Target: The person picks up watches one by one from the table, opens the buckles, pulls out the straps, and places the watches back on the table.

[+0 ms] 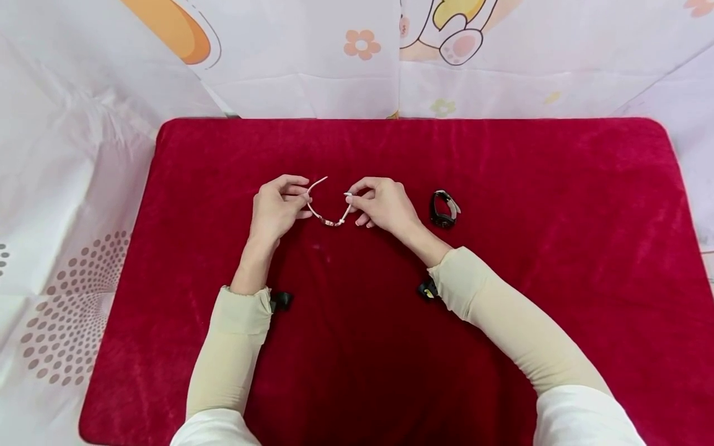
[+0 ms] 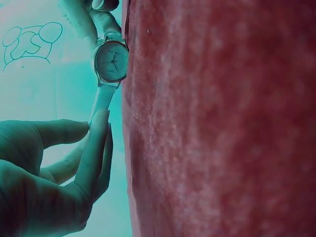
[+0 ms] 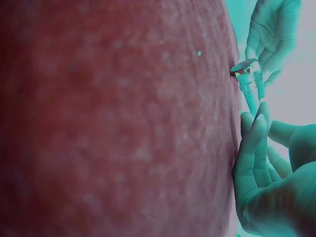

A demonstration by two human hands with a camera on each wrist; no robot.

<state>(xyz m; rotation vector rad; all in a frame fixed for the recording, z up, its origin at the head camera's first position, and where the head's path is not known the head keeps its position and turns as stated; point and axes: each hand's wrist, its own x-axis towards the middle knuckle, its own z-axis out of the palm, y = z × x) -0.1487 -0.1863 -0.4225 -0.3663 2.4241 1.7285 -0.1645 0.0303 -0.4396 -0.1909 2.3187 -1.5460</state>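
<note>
A wristwatch (image 1: 332, 222) with a thin pale strap and a round dial hangs between my two hands in a U shape, its strap unfastened. My left hand (image 1: 274, 207) pinches one strap part between thumb and fingers; the strap's tip sticks up past them. With thumb and forefinger, my right hand (image 1: 386, 201) pinches the other strap end. In the left wrist view the watch (image 2: 111, 61) shows its dial, with the left hand (image 2: 59, 168) on the strap below it. The right wrist view gives the watch (image 3: 244, 65) edge-on, above the right hand (image 3: 266, 173).
A black wristwatch (image 1: 444, 209) lies on its side on the red cloth, to the right of my right hand. The red cloth (image 1: 334, 347) covers the table. Printed white sheets (image 1: 279, 80) hang behind and at the left.
</note>
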